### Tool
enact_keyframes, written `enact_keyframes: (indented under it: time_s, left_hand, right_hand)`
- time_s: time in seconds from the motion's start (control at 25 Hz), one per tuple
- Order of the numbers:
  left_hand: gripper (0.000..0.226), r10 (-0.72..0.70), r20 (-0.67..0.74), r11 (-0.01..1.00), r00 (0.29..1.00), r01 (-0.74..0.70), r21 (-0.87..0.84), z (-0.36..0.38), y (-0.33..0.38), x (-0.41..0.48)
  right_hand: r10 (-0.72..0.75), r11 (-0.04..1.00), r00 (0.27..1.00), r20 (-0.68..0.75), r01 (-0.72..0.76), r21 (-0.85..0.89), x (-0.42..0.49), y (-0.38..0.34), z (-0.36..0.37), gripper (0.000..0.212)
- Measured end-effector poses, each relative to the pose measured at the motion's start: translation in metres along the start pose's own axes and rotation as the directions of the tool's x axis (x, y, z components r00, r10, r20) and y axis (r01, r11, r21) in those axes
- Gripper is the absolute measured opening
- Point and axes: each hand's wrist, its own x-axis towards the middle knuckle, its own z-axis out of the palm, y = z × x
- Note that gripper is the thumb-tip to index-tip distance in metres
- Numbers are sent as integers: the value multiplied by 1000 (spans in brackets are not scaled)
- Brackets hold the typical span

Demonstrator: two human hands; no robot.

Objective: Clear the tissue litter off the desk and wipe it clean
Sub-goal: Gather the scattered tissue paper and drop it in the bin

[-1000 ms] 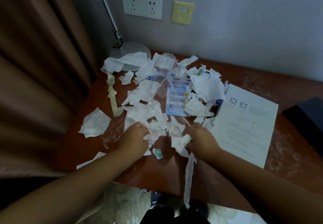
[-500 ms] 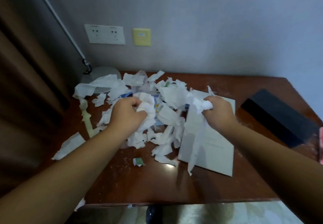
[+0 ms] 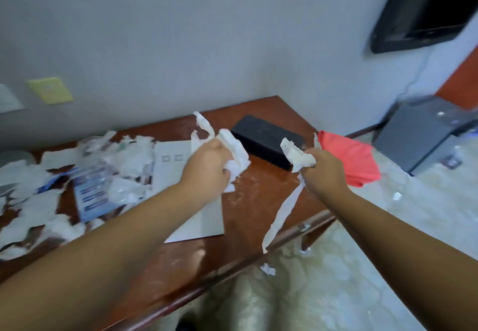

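Both hands had risen from the heap and swung rightward since half a second before, each carrying off a clump of tissue. The reddish-brown desk [image 3: 258, 196] was smeared with pale dusty streaks. Most of the tissue litter [image 3: 51, 193] lay over its nine-o'clock half: torn white sheets and shreds, crumpled and overlapping, half burying a blue printed packet [image 3: 93, 193]. A white printed sheet [image 3: 204, 219] lay flat near the desk's middle, partly under the left forearm. A black box [image 3: 266, 142] sat toward one o'clock near the wall, with a red cloth [image 3: 349, 160] just beside it at three o'clock.

The left hand [image 3: 209, 167] was above the sheet, fingers curled tight round a crumpled white wad [image 3: 235, 149] that bulged out at its one o'clock, ragged tails sticking up at twelve. The right hand [image 3: 323, 173], well apart at three o'clock of the left, gripped a smaller wad [image 3: 297, 156]. From it a long torn strip [image 3: 282, 214] dangled toward seven o'clock, past the desk edge. The heap lay at nine o'clock of both hands, apart from them. One small scrap [image 3: 267, 270] lay on the floor at six o'clock.
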Motion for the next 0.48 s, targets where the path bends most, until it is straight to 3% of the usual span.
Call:
enact_keyframes:
  time_s: [0.12,0.24,0.32,0.48]
  left_hand:
    - [13,340,66,937,938,-344,58,61,74,6]
    - [22,378,215,925,900,-377,-44,126,142,4]
    - [19,473,298,880,829,-462,-109,164,182,6]
    - [16,605,314,795,732,-579,-182,226,253,14]
  right_hand:
    - [87,996,994,-70,-85,24,-19,66,-57,28]
    - [177,984,972,-154,-173,37,-44,136,-111,28]
    - [252,968,951,-181,-251,27,-62,180,-144,16]
    - [368,927,897,-245,-374,23,-82,256,-198,14]
